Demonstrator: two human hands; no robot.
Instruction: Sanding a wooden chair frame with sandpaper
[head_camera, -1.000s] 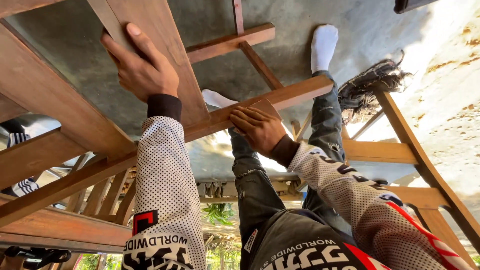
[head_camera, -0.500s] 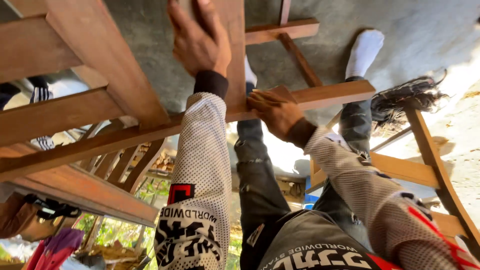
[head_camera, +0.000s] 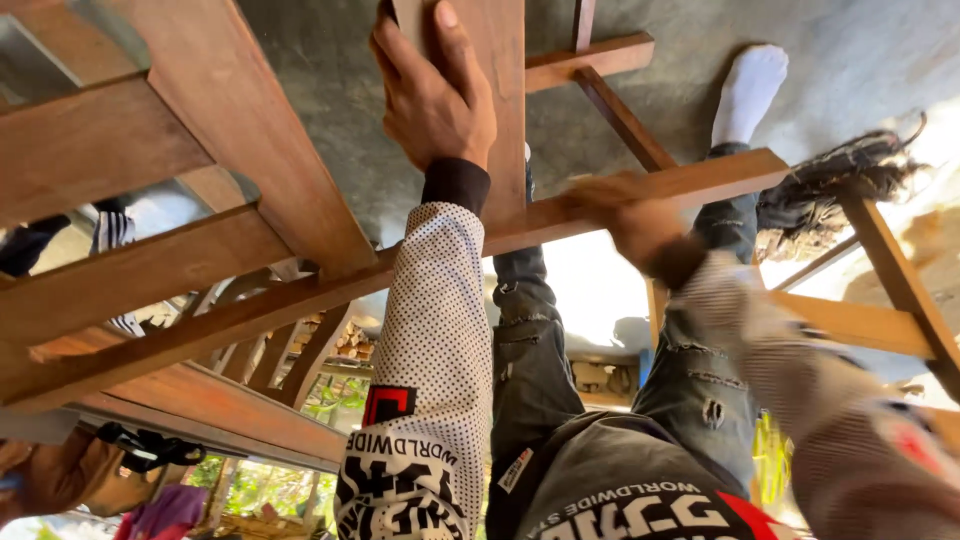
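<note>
Hands are both on a brown wooden frame (head_camera: 190, 150) that lies over a grey concrete floor (head_camera: 860, 60), seen from above with the person bent far over it. The left hand (head_camera: 432, 95) grips an upright plank (head_camera: 505, 120) of the frame: its fingers curl around the plank's edge and the thumb lies flat on the face. The right hand (head_camera: 625, 215) sits on the long diagonal rail (head_camera: 300, 295), just beside the point where the plank crosses it. It is smeared by motion blur, so I cannot tell whether its fingers are spread, closed, or holding anything against the wood.

As for progress, the frame looks fully joined. Its rails, plank and cross pieces meet at their crossings and share 1 even brown tone. The blur suggests the right hand is working along the rail's surface, but the pictures do not show how much of the rail has been covered or what is left.

Beyond the rail, 1 white-socked foot (head_camera: 752, 85) stands on the floor. A dark frayed bundle (head_camera: 840, 185) rests near the rail's far end.
</note>
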